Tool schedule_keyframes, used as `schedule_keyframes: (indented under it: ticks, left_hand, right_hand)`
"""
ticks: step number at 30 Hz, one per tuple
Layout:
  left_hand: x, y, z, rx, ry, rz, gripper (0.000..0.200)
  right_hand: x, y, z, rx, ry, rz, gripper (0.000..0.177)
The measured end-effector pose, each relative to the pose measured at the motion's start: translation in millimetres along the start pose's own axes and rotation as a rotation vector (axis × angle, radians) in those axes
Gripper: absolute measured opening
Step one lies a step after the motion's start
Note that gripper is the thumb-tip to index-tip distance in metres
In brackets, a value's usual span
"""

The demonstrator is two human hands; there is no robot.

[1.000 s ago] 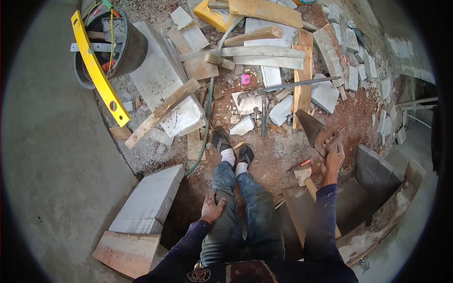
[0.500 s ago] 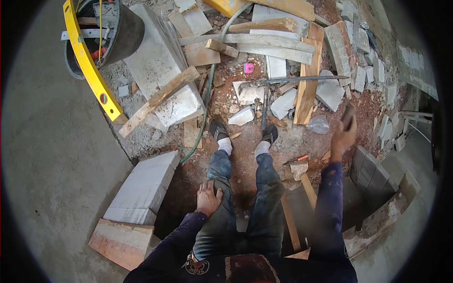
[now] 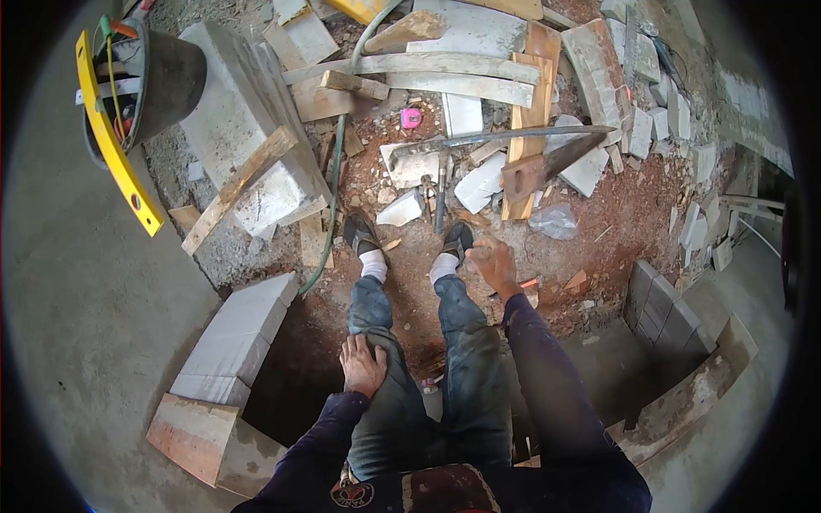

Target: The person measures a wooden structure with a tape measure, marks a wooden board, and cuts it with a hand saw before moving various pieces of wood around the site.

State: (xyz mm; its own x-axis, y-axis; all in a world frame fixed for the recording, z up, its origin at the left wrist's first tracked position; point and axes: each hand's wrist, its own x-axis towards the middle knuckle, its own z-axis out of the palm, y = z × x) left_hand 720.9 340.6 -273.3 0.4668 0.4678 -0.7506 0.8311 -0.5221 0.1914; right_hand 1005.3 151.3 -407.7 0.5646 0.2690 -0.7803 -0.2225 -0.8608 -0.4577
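Observation:
My left hand (image 3: 363, 366) rests flat on my left thigh, fingers spread, holding nothing. My right hand (image 3: 494, 263) hangs in front of my right knee, near my right shoe (image 3: 457, 240), with its fingers apart and nothing visible in them. Just beyond it, a rusty hand saw (image 3: 558, 164) lies across a wooden plank (image 3: 516, 150) and broken blocks. A long dark metal bar (image 3: 487, 138) and a hammer-like tool (image 3: 441, 192) lie left of the saw. An orange-tipped tool (image 3: 528, 283) is partly hidden behind my right wrist.
At the upper left, a black bucket (image 3: 171, 81) holds tools beside a yellow level (image 3: 115, 154). A green hose (image 3: 332, 205) runs past a large concrete slab (image 3: 231, 111). Pale blocks (image 3: 235, 338) edge the pit on the left, grey blocks (image 3: 667, 312) on the right. A pink tape measure (image 3: 411, 118) lies ahead.
My right hand has moved left and toward my knee, letting go of the brownish object it held. The saw now shows on the plank. The view has shifted; my left hand stays on the thigh.

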Motion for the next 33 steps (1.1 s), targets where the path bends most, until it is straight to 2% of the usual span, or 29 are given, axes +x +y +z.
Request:
schedule_keyframes:
  ticks: [1, 6, 8, 10, 12, 14, 15, 17, 21, 23, 25, 27, 28, 29, 31, 32, 33]
  left_hand:
    - [0, 0, 3, -0.004, -0.003, 0.008, 0.043]
    - [0, -1, 9, 0.026, 0.036, -0.017, 0.042]
    - [1, -2, 11, 0.025, 0.031, -0.013, 0.041]
    - [1, -5, 13, 0.020, 0.049, -0.055, 0.040]
    - [3, -7, 17, 0.018, 0.060, -0.060, 0.040]
    - [2, -8, 19, 0.020, 0.071, -0.081, 0.041]
    - [3, -8, 21, 0.020, 0.069, -0.080, 0.041]
    - [2, -10, 27, 0.020, 0.054, -0.090, 0.042]
    - [2, 1, 24, 0.017, 0.025, -0.135, 0.042]
    - [0, -1, 20, 0.025, 0.023, -0.159, 0.042]
    - [4, 4, 23, 0.022, 0.001, -0.146, 0.044]
    - [1, -2, 27, 0.021, 0.006, -0.125, 0.044]
    - [7, -4, 27, 0.022, 0.024, -0.112, 0.044]
    - [8, -2, 24, 0.024, 0.012, -0.118, 0.044]
    - [9, -4, 23, 0.040, 0.000, -0.097, 0.045]
    - [10, -6, 23, 0.053, 0.002, -0.108, 0.045]
    - [10, -7, 21, 0.058, 0.011, -0.102, 0.045]
  right_hand:
    - [7, 9, -2, -0.003, 0.008, 0.004, 0.027]
    - [77, 31, -12, -0.144, 0.144, -0.253, 0.032]
    - [127, 11, -31, -0.199, 0.298, -0.263, 0.033]
    - [192, 32, -44, -0.322, 0.466, -0.457, 0.036]
    - [224, -11, -77, -0.386, 0.532, -0.359, 0.053]
    - [301, -11, -92, -0.273, 0.534, -0.034, 0.069]
    - [322, -22, -97, -0.267, 0.538, -0.040, 0.069]
    - [340, -37, -108, -0.072, 0.577, 0.266, 0.077]
    - [342, -27, -108, -0.162, 0.399, 0.197, 0.078]
    - [325, -3, -102, 0.248, 0.695, 0.016, 0.040]
    - [304, 22, -91, 0.064, 0.641, -0.056, 0.041]
    - [180, -69, -94, 0.160, 0.476, -0.120, 0.044]
    - [229, 13, -54, 0.115, 0.515, -0.380, 0.050]
    - [219, 27, -36, 0.115, 0.340, -0.177, 0.054]
    - [148, -30, -30, 0.124, 0.317, -0.177, 0.064]
    - [154, -11, -6, 0.361, 0.181, -0.023, 0.061]
    - [152, -1, 10, 0.373, 0.272, -0.093, 0.060]
